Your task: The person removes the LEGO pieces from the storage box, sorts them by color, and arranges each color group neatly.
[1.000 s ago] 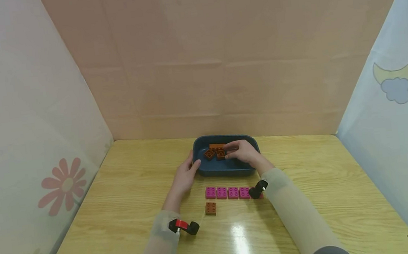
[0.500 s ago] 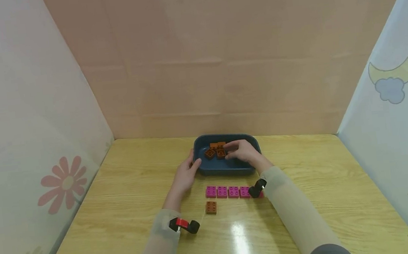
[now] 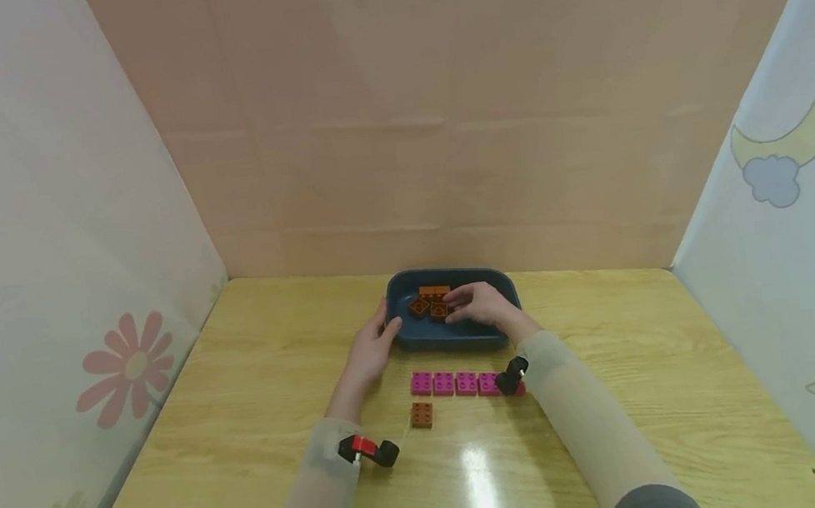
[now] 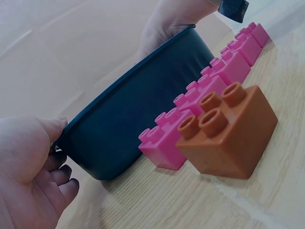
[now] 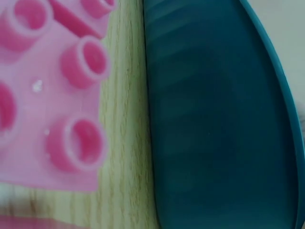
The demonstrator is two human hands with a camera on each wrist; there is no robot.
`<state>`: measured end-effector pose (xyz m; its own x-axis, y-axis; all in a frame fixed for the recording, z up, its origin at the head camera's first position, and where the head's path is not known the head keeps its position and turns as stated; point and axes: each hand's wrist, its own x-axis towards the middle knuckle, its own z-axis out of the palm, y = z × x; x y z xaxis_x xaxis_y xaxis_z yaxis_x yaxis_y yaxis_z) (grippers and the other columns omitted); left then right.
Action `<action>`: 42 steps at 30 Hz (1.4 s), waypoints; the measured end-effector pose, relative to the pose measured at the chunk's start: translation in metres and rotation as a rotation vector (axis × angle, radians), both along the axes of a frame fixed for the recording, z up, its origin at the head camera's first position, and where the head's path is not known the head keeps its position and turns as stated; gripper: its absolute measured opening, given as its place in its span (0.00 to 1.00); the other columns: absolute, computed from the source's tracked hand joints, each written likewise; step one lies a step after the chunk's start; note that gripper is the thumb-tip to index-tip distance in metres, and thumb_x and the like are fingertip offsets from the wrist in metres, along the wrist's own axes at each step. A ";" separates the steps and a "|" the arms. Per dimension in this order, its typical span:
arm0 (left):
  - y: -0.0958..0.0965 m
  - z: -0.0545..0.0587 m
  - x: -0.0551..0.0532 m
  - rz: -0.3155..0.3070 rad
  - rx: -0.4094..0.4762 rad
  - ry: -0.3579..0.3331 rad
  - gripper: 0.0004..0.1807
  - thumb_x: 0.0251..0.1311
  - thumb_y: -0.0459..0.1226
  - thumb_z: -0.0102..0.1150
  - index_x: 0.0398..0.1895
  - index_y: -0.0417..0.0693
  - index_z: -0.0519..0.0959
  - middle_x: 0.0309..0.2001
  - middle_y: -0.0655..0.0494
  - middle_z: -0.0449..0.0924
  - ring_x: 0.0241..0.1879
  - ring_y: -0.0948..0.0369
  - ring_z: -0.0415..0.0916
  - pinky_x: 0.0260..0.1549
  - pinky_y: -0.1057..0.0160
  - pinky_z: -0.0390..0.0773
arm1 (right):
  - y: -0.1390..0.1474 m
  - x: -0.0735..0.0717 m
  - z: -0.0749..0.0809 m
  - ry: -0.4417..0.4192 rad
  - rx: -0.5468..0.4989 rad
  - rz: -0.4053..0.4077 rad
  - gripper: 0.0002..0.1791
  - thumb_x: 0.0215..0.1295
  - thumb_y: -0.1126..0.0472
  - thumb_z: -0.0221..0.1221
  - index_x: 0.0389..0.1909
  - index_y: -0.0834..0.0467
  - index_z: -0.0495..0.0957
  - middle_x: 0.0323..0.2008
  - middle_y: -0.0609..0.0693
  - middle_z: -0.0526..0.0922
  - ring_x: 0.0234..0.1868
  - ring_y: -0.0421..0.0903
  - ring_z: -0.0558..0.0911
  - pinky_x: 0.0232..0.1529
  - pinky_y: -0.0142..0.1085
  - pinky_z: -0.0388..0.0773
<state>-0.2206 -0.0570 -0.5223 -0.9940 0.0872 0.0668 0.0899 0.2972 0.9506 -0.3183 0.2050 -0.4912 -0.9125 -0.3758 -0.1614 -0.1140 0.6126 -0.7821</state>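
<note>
In the head view my left hand (image 3: 369, 352) grips the left end of a dark blue plastic tub (image 3: 455, 341). In the left wrist view its thumb lies at the rim and the other fingers curl against the outside. My right hand (image 3: 483, 304) reaches into the tub, thumb and fingertips at an upside-down brown toy building brick (image 3: 439, 311), pinching its right side. Beside that lies another upturned brown brick (image 3: 419, 308), and more brown bricks (image 3: 433, 292) sit along the back wall. The right wrist view shows the tub's outer wall (image 5: 214, 119), not the fingers.
A row of pink building bricks (image 3: 443, 383) stands before the tub; the right wrist partly covers its right end. One brown brick (image 3: 422, 414) sits nearer on the wooden table (image 3: 295, 325), below the row's left end. A beige backdrop (image 3: 367, 166) rises behind.
The right hand has shifted slightly left inside the tub, and the brown brick at its fingertips has moved a little with it. The left hand and the bricks on the table stay put.
</note>
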 end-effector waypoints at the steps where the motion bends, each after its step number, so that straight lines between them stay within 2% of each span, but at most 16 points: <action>1: 0.000 0.000 0.000 0.001 -0.002 -0.001 0.37 0.85 0.49 0.49 0.87 0.46 0.51 0.85 0.50 0.49 0.83 0.47 0.49 0.80 0.46 0.54 | 0.000 0.000 -0.001 0.002 0.008 0.003 0.27 0.65 0.60 0.76 0.64 0.60 0.84 0.59 0.57 0.87 0.64 0.58 0.81 0.66 0.54 0.79; 5: 0.000 0.000 0.000 0.004 -0.002 0.002 0.37 0.85 0.49 0.49 0.87 0.46 0.51 0.85 0.50 0.49 0.83 0.47 0.49 0.80 0.47 0.54 | -0.001 -0.002 -0.002 0.006 0.023 0.002 0.27 0.64 0.59 0.77 0.63 0.59 0.85 0.58 0.56 0.87 0.63 0.57 0.82 0.65 0.53 0.79; 14: 0.001 0.002 0.000 0.006 0.006 -0.011 0.39 0.84 0.54 0.48 0.88 0.49 0.50 0.86 0.52 0.48 0.84 0.49 0.49 0.81 0.49 0.53 | -0.002 -0.002 0.001 0.024 0.064 0.011 0.27 0.63 0.56 0.78 0.62 0.59 0.85 0.57 0.56 0.87 0.60 0.56 0.83 0.64 0.53 0.80; 21: -0.001 0.000 -0.001 0.010 0.002 -0.012 0.37 0.85 0.49 0.48 0.88 0.48 0.51 0.86 0.52 0.48 0.84 0.48 0.48 0.81 0.47 0.53 | -0.006 -0.001 0.003 0.039 0.093 0.028 0.25 0.65 0.56 0.77 0.61 0.60 0.86 0.56 0.55 0.88 0.59 0.55 0.84 0.61 0.51 0.82; 25: -0.001 0.002 -0.002 0.014 0.000 -0.005 0.37 0.85 0.49 0.48 0.88 0.47 0.51 0.86 0.52 0.48 0.83 0.47 0.49 0.81 0.46 0.53 | -0.007 -0.005 0.003 0.052 0.108 0.035 0.24 0.67 0.54 0.76 0.61 0.59 0.86 0.55 0.54 0.88 0.59 0.55 0.83 0.61 0.51 0.82; 30: -0.003 0.004 -0.004 0.022 -0.015 0.007 0.37 0.85 0.50 0.49 0.88 0.47 0.51 0.85 0.52 0.49 0.82 0.46 0.52 0.80 0.47 0.54 | -0.008 -0.010 0.003 0.051 0.107 0.045 0.24 0.68 0.54 0.75 0.61 0.59 0.85 0.57 0.55 0.87 0.61 0.56 0.82 0.62 0.53 0.81; 42: -0.004 0.000 -0.008 0.026 -0.044 0.018 0.37 0.85 0.50 0.49 0.87 0.45 0.52 0.85 0.50 0.51 0.82 0.47 0.53 0.80 0.47 0.56 | -0.004 -0.013 0.003 0.012 0.042 0.081 0.23 0.71 0.56 0.71 0.64 0.59 0.84 0.57 0.55 0.86 0.61 0.56 0.82 0.64 0.54 0.79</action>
<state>-0.2286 -0.0606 -0.5225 -0.9946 0.0642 0.0814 0.0985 0.3416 0.9347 -0.3317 0.2013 -0.4886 -0.8815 -0.4412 -0.1681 -0.1731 0.6332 -0.7544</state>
